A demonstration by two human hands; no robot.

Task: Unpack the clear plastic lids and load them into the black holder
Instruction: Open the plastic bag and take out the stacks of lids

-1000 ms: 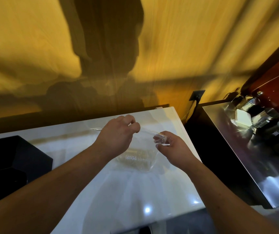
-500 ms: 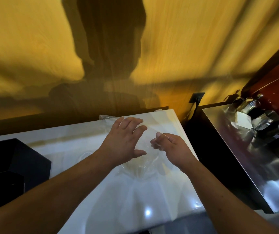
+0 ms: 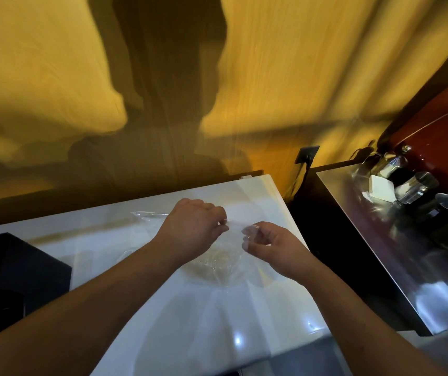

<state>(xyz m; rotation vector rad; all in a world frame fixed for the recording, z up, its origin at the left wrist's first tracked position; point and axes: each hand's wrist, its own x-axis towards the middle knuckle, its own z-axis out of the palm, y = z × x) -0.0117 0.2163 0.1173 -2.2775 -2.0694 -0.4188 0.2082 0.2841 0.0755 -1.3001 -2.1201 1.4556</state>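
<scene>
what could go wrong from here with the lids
Both the left hand and right hand pinch the thin wrap; if it tears suddenly, the lids could spill over the white counter. The lids lie near the counter's right edge, so loose ones might slide off, far from the black holder.

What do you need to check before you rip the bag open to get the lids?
1. The left hand pinches the bag: ok.
2. The right hand pinches the bag: ok.
3. The bag is already torn open: cannot tell, the plastic is too clear.
4. The lids lie on the counter below the hands: ok.
5. The holder has room: cannot tell, too dark.
</scene>
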